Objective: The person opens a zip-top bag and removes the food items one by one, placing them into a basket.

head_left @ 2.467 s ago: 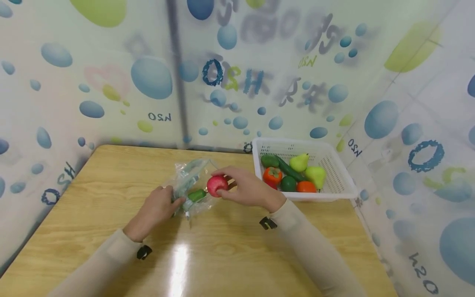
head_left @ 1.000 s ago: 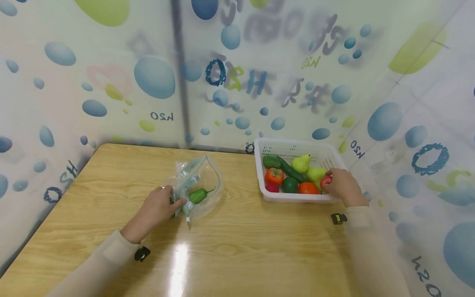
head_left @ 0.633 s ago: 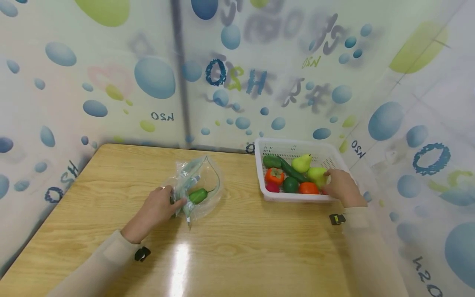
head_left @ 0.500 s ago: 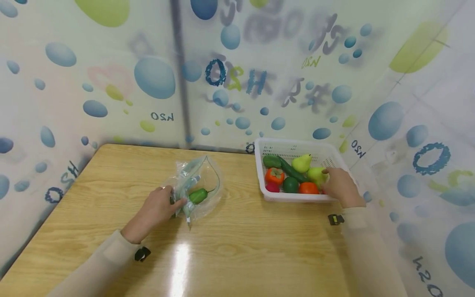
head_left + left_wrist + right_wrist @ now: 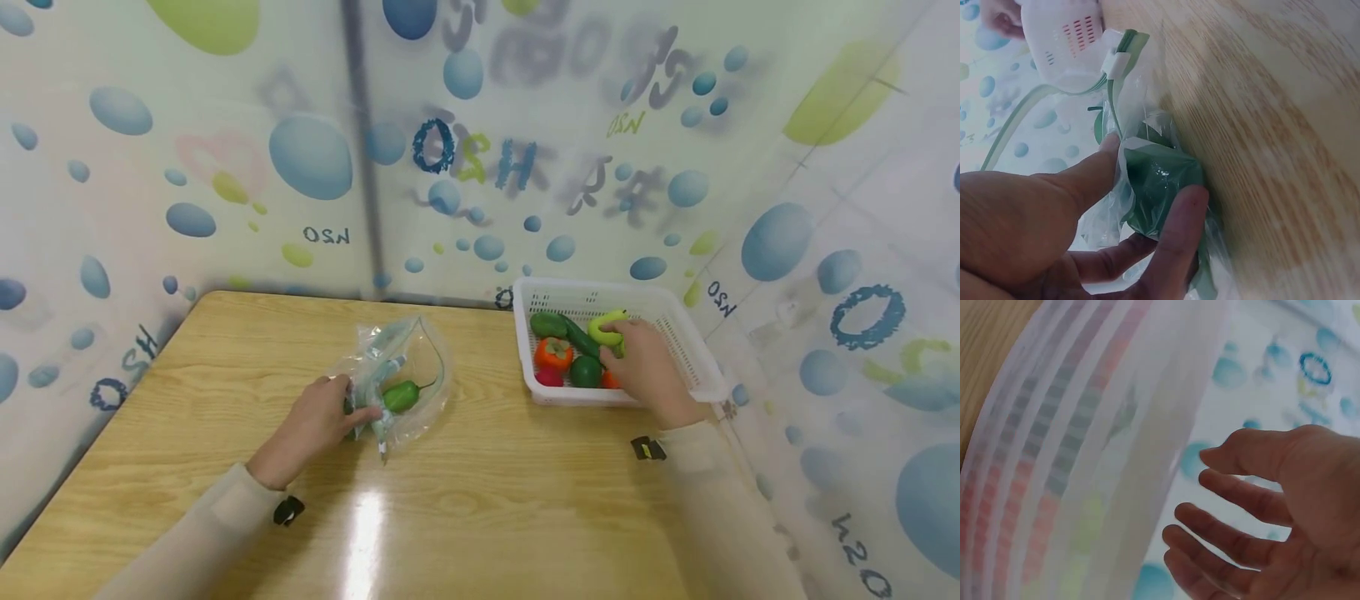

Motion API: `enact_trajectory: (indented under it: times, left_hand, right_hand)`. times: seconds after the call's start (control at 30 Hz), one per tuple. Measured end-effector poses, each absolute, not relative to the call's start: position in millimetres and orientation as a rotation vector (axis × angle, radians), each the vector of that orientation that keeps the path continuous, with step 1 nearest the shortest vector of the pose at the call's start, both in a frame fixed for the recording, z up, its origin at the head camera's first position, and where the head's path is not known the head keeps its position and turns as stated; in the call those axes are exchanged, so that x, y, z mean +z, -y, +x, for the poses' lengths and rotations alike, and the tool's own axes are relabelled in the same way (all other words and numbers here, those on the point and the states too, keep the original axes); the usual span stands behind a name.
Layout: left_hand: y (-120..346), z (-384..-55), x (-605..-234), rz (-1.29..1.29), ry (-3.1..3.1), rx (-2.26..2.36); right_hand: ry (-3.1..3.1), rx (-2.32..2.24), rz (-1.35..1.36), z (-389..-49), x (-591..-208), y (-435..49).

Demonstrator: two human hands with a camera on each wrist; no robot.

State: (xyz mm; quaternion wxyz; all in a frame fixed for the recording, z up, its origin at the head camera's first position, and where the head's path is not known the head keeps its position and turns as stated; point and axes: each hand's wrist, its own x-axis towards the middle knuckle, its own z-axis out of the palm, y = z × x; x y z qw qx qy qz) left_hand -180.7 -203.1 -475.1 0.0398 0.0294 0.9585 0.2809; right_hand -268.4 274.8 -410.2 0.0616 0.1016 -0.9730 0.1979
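My left hand (image 5: 315,425) grips the near left side of a clear zip bag (image 5: 412,425) with a pale green edge; its thumb and fingers pinch the plastic in the left wrist view. Inside the bag lies a green pepper (image 5: 401,396); a larger dark green piece (image 5: 1163,181) shows by the fingers. My right hand (image 5: 645,367) hovers over the white basket (image 5: 555,397), next to a green pear (image 5: 603,321). In the right wrist view its fingers are loosely bent, with nothing between them, above the rim. The hand hides the basket's right contents.
The basket also holds a persimmon (image 5: 553,354), a cucumber (image 5: 579,335), a dark green round item (image 5: 585,372) and several other pieces. It stands on the wooden table (image 5: 480,500), near the patterned back wall (image 5: 465,208) and the right wall.
My right hand carried a red round fruit from the bag to the basket's right side and let it go. Since then it has risen and moved left over the basket. The left hand stays at the bag.
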Motion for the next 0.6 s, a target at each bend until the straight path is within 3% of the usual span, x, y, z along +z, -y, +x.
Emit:
enact_trajectory:
  times: [0.6]
  left_hand:
    - [195.3,-178.3,-475.3,0.086,-2.937,0.765]
  right_hand:
    - [2.615,0.712,0.936,-244.4,-424.0,-146.0]
